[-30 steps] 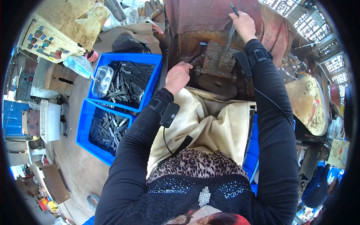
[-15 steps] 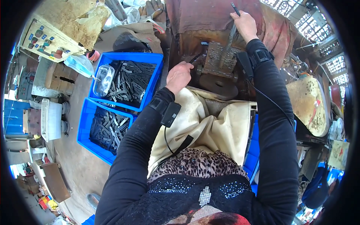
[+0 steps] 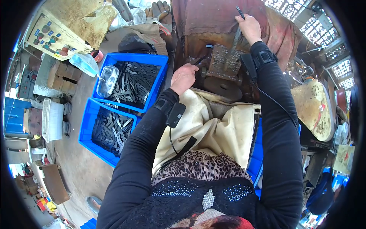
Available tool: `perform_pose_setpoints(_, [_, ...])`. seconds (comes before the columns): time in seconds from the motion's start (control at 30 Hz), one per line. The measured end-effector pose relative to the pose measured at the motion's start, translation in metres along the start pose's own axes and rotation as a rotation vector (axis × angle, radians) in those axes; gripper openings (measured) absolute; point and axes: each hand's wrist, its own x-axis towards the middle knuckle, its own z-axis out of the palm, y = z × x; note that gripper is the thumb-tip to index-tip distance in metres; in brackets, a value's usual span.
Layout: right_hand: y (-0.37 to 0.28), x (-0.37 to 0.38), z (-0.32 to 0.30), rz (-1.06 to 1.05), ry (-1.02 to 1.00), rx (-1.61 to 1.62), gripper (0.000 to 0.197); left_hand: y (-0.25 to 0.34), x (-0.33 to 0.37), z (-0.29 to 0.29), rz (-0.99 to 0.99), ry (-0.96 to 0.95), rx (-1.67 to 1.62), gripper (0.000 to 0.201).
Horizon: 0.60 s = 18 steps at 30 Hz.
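Observation:
My left hand (image 3: 184, 78) is closed, with a thin dark strip (image 3: 199, 61) sticking out from its fingertips toward the machine. My right hand (image 3: 250, 29), farther off and to the right, is wrapped round a metal lever (image 3: 235, 38); the lever's dark end (image 3: 239, 12) pokes out above the fingers. Between the hands stands a grimy, pitted metal block (image 3: 218, 61), and the lever slants up from it. Just nearer than the block is a flat round disc (image 3: 224, 90) with a hole in it. Where the strip's far tip rests cannot be made out.
On the left, two blue bins (image 3: 87, 126) hold many dark flat strips, and a clear plastic container (image 3: 107, 81) lies in the farther one. A control box with knobs (image 3: 49, 38) stands beyond them. A reddish cloth (image 3: 206, 17) drapes behind the machine; a cream apron (image 3: 202, 126) covers my lap.
The view has shifted slightly. Both hands keep their grips in nearly the same places, the right perhaps a touch lower.

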Motion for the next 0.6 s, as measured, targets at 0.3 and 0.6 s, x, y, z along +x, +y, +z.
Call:
perform_pose_setpoints(0.3, [0.003,0.005,0.002,-0.037,0.026,0.020,0.037,0.002,0.001,0.000,-0.013,0.012,0.010,0.024])
perform_pose_setpoints(0.6, [0.010,-0.011,-0.015,-0.078,-0.021,0.053,0.037,-0.002,0.005,0.003,-0.028,0.050,-0.128,0.029])
